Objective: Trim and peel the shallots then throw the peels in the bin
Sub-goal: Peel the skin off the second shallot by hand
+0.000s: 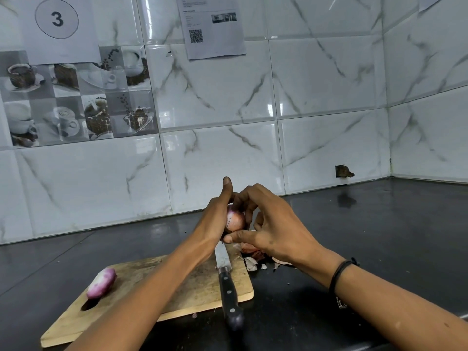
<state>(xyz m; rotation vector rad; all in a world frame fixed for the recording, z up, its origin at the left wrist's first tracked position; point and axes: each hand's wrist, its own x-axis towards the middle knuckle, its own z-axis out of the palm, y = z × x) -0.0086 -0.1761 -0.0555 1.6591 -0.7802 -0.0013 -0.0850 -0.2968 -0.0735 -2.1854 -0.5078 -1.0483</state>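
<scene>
A pink-purple shallot is held in the air above the far end of the wooden cutting board. My left hand grips it from the left, thumb pointing up. My right hand pinches it from the right, thumb under it and fingers over its top. A peeled purple-white shallot lies on the board's left part. A pile of reddish and white peels sits on the counter beside the board's far right corner, partly hidden by my right hand.
A black-handled knife lies along the board's right edge, handle toward me and overhanging the board. The dark counter meets a tiled wall behind and at the right. No bin is in view.
</scene>
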